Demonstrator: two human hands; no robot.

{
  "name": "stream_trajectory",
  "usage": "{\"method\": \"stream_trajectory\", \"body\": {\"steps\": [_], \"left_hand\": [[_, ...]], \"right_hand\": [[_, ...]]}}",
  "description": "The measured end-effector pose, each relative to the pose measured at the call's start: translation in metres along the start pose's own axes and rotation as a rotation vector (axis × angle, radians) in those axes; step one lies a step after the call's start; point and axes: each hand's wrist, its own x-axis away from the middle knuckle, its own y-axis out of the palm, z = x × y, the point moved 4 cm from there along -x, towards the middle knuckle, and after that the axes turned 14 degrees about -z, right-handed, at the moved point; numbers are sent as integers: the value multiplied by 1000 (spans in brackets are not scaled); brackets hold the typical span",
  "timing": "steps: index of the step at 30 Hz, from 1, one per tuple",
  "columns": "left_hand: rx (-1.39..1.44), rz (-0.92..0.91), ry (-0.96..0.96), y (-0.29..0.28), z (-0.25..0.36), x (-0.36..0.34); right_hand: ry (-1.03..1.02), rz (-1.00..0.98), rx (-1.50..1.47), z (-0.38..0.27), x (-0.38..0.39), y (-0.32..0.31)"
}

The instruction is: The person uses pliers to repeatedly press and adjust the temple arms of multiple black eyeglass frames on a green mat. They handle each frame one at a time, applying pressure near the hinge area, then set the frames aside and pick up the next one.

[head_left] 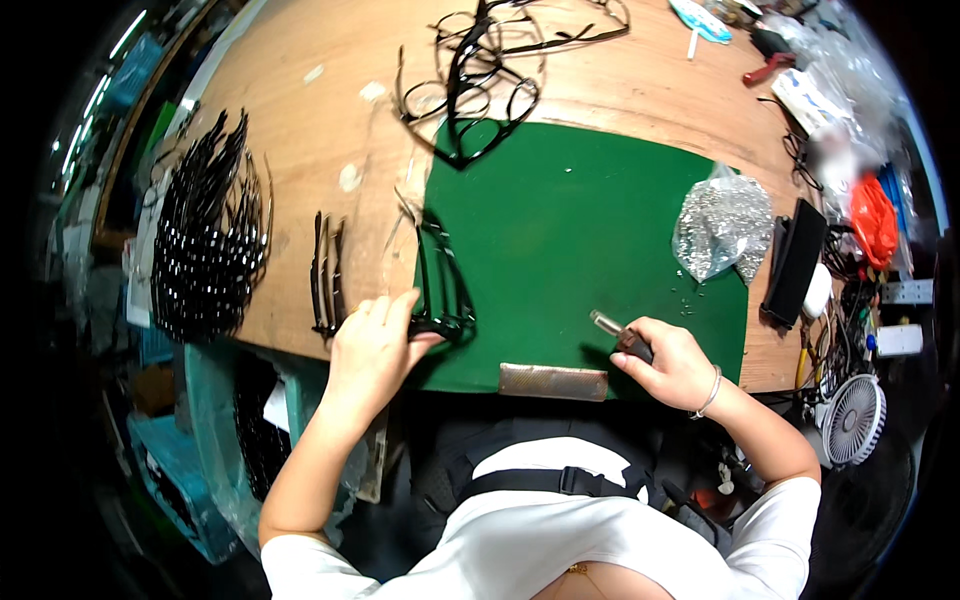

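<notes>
My left hand is closed on a black eyeglass frame at the left edge of the green mat. The frame's temples point away from me, and my fingers hide part of its front. Beside that hand lie a few loose black temples on the wood. Over the mat's near right part, my right hand grips a short screwdriver by its dark handle. Its metal end points up and left, touching nothing that I can see. A patterned metal strip lies at the mat's front edge.
Several black eyeglass frames are heaped at the back. A large bunch of black temples lies far left. Right are a see-through bag of small metal parts, a black case, a red bag and a white fan.
</notes>
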Motion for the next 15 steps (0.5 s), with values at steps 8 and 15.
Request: {"method": "stream_trajectory", "body": {"steps": [8,15], "left_hand": [[-63,-42,-27,0,-34,-34],[-13,374,-40,2,-38,-175]], "right_hand": [[14,74,-133,6,13,-8],[-28,145,-124,-1,14,0]]}}
